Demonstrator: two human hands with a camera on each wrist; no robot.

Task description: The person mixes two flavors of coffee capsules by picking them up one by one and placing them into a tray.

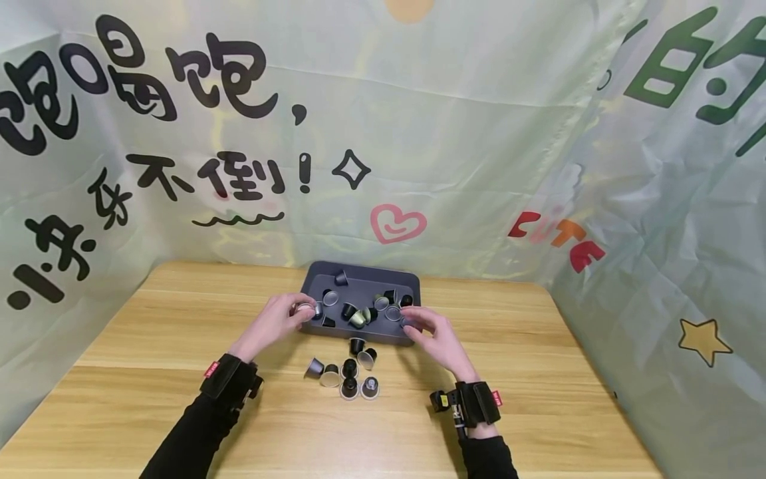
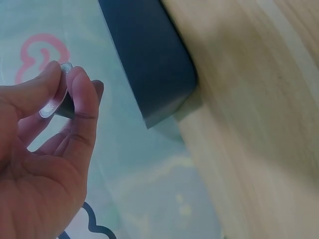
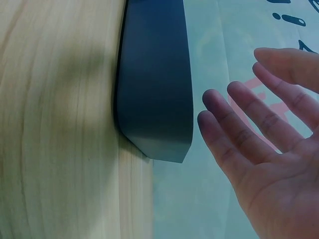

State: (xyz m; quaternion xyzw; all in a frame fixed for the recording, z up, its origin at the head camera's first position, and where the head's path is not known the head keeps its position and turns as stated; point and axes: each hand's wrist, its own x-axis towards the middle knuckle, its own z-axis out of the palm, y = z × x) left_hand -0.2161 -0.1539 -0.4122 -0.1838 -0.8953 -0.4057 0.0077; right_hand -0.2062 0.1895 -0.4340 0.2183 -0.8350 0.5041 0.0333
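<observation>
In the left wrist view, my left hand pinches a coffee capsule between thumb and fingers, its silvery foil rim facing the thumb. The head view has this left hand over the left end of a dark grey tray. Several coffee capsules lie scattered in the tray, among them a green one and a dark one. At the tray's right end is my right hand; its fingers are spread and hold nothing in the right wrist view.
In front of the tray, several more capsules stand or lie on the wooden table, including a purple-grey one on its side. A printed cloth hangs behind the table and along its sides.
</observation>
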